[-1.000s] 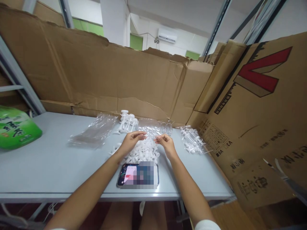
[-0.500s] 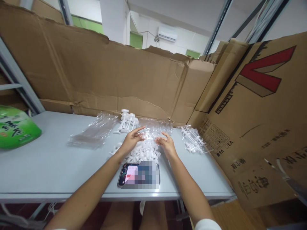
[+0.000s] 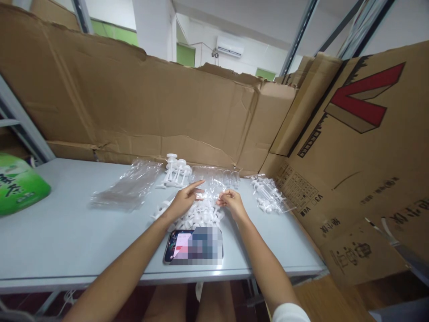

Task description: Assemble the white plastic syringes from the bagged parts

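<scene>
My left hand [image 3: 183, 200] holds the left side of a crinkled clear plastic bag [image 3: 214, 185], index finger stretched out above the thumb. Opposite it, my right hand [image 3: 232, 202] pinches the bag's right side, fingertips pressed together. Glare hides what, if anything, is inside. Just below the hands lies a pile of small white plastic pieces [image 3: 201, 215]. Behind them, clear plastic cylinders [image 3: 231, 177] stand in a row, partly covered by the bag. White plunger-like parts with round discs [image 3: 176, 170] stand to their left.
Flat clear bags [image 3: 129, 185] lie at left on the grey table [image 3: 83, 241]. At right is a clear bag of white parts [image 3: 268, 193]. A phone [image 3: 179, 246] lies near the front edge. A green package [image 3: 22, 185] sits far left; cardboard [image 3: 150, 107] walls the back and right.
My right fingers have closed together from a spread pose, and the hands have come slightly nearer each other. The view has shifted a little to the right.
</scene>
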Demonstrator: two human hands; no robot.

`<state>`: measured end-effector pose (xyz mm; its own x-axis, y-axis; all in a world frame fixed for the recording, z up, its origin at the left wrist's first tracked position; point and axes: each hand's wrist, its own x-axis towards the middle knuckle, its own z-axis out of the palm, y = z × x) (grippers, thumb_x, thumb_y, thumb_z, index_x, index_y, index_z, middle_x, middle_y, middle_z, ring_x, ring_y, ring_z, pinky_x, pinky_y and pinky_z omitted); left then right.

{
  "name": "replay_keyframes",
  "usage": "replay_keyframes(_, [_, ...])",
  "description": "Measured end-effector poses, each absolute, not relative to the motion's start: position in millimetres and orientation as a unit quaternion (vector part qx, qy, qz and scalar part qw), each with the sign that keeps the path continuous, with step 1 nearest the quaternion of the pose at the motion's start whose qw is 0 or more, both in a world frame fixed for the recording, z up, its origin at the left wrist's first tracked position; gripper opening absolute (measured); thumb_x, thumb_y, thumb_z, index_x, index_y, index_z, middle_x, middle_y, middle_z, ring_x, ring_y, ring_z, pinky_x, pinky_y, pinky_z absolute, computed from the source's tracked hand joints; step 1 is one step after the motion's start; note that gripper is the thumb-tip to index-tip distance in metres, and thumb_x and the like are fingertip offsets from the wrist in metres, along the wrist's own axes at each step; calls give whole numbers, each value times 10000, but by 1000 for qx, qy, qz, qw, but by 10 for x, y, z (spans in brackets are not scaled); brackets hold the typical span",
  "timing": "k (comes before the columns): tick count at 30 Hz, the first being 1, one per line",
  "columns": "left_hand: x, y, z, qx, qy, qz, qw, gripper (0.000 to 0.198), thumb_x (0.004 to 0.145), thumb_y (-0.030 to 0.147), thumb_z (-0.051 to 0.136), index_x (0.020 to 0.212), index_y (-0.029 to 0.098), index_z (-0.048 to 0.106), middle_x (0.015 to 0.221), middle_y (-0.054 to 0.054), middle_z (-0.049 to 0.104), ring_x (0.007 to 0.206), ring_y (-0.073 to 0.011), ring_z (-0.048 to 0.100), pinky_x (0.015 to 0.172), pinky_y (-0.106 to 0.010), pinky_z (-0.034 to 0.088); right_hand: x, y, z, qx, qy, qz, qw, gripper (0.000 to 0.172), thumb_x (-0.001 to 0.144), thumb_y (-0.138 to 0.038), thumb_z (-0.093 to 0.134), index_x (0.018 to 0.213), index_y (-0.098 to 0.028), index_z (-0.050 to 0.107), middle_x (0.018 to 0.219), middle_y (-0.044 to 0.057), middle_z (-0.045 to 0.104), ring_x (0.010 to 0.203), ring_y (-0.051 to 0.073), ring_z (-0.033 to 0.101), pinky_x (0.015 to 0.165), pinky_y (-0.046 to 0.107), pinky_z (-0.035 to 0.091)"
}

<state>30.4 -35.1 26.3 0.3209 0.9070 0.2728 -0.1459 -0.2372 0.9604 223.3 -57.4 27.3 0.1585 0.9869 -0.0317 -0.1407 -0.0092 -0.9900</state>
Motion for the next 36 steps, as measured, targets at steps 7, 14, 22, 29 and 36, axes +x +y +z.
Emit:
replay_keyframes(7, [335,-436,347,635,289,480,531,519,689,264,597,1199,224,508,1292,-72,454,1014,-232,539,730,-326,526,2139,-644,332,-473,-466,480,573,106,590,-209,578,658,-180,503,515,-47,554,496,122,605,472,210,443])
replay_keyframes(14, [359,-462,348,655,305,484,493,487,701,280,599,1175,198,524,1051,-60,607,832,-171,588,736,-298,502,2088,-716,369,-401,-449,562,567,293,588,-275,677,769,-213,456,664,-41,586,561,133,621,504,228,455])
replay_keyframes(22, [391,-488,348,651,315,481,496,494,700,235,592,1179,190,480,815,-41,652,819,-173,623,765,-295,479,2045,-704,336,-434,-445,532,575,307,532,-262,733,672,-186,472,537,-59,556,535,132,614,546,242,477])
replay_keyframes(29, [323,-402,349,580,359,516,518,580,664,269,642,1164,205,356,736,-5,655,645,-158,650,695,-323,499,2087,-677,366,-435,-453,534,566,315,541,-329,735,669,-180,490,613,-21,615,607,175,662,606,284,515])
replay_keyframes(36, [258,-360,414,556,338,534,539,574,671,300,636,1143,192,327,671,13,650,616,-151,649,658,-319,508,2136,-645,333,-397,-476,558,552,306,629,-390,688,755,-191,493,684,2,647,709,216,679,706,359,525])
